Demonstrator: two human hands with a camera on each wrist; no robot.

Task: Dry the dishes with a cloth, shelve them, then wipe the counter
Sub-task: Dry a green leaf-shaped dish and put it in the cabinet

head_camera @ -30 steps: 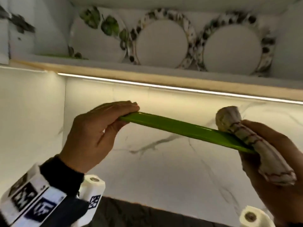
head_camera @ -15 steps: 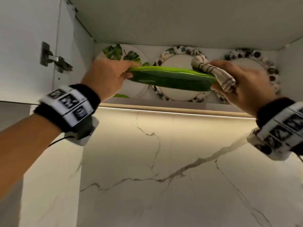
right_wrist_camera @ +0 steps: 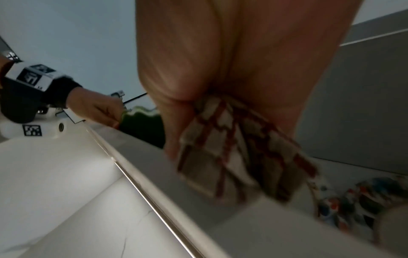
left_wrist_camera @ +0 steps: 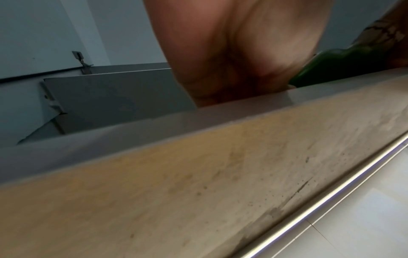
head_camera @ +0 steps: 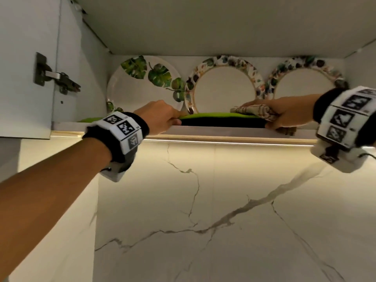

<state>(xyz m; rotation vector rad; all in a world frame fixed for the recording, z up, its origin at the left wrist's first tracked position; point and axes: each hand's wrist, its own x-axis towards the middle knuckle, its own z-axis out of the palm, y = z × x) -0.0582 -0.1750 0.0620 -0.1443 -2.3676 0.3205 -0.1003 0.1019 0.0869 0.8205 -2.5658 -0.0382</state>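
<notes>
Three patterned plates lean upright against the back wall of the open cabinet (head_camera: 142,33): a leaf-print plate (head_camera: 142,84) on the left and two with mottled floral rims, one in the middle (head_camera: 223,88) and one at the right (head_camera: 305,82). Below and in front of them runs the shelf (head_camera: 203,132), and on or just above its front edge lies the green plate (head_camera: 215,115), flat, its long axis running left to right along the shelf lip; whether it already rests there I cannot tell from below. The left hand (head_camera: 160,115) grips the plate's left rim, fingers curled over the top, thumb hidden. The right hand (head_camera: 284,112) holds the right rim through the checked cloth (head_camera: 256,111), which is bunched between fingers and plate and hangs below the palm in the right wrist view. Both hands sit at the plate's ends, equally near, with the standing plates straight beyond the fingers. To my eye the shelving step is nearly done: what remains is to push the plate inward or tip it up against the others, then let go, keeping the cloth for the counter.
</notes>
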